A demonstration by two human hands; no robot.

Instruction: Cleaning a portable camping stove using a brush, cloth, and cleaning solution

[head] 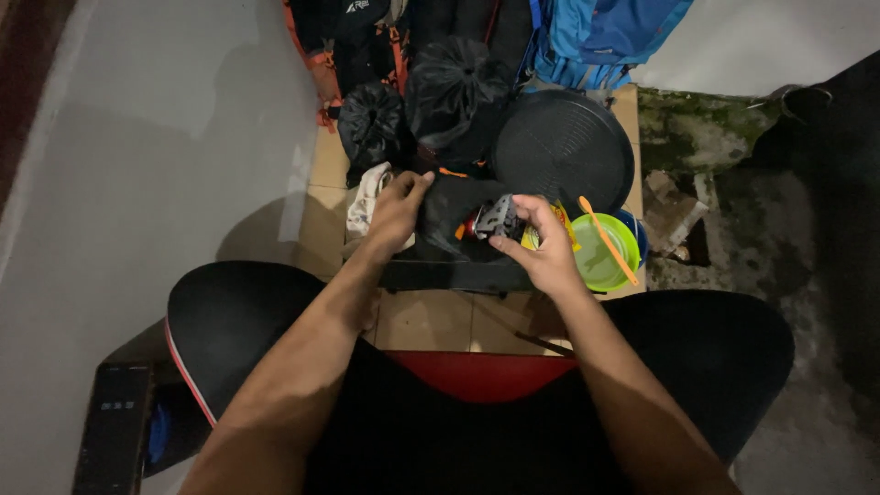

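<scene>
My right hand (543, 247) holds a small folding metal camp stove (498, 217), grey with a red part, just above the floor. My left hand (397, 213) grips the edge of a black fabric pouch (451, 213) that lies between the two hands. The stove sits at the pouch's right side. My legs in black shorts frame the bottom of the view.
A round black grill pan (563, 148) lies behind the stove. A green bowl (600, 252) with an orange utensil (608, 240) sits right. Black drawstring bags (456, 87), a blue backpack (600, 37), a white cloth (366, 203) lie nearby. Tiled floor (426, 321) in front.
</scene>
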